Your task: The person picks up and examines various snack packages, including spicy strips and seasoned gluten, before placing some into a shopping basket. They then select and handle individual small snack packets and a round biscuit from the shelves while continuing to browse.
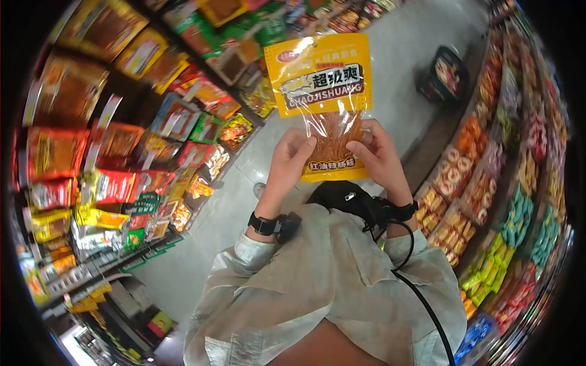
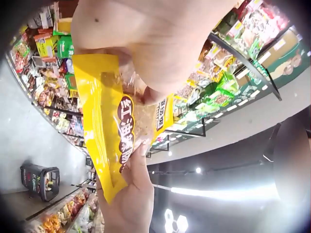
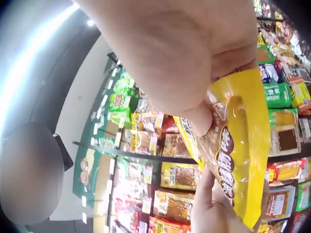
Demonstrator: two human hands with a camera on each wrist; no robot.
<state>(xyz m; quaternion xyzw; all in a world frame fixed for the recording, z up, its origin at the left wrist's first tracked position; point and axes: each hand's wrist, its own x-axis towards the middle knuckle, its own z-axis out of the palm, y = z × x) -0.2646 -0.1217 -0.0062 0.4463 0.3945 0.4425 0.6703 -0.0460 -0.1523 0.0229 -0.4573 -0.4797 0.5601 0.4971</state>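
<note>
A yellow snack bag (image 1: 323, 79) with a clear window showing brown contents is held upright in front of the body in the head view. The left hand (image 1: 292, 160) grips its lower left edge, thumb on the front. At the lower right edge the right hand (image 1: 379, 160) pinches it, thumb also on the front. Both wrist views show the bag's lower end close up, the yellow bag (image 2: 99, 126) between the two hands and the same bag (image 3: 248, 141) from the other side. Fingers behind the bag are mostly hidden.
Shelves of packaged snacks (image 1: 116, 189) stand on the left. Sloped bins of wrapped goods (image 1: 482, 177) curve along the right. A black basket (image 1: 444, 74) with items inside stands on the grey floor (image 1: 390, 46) beyond the bag. A black cable (image 1: 427, 305) runs from the right wrist.
</note>
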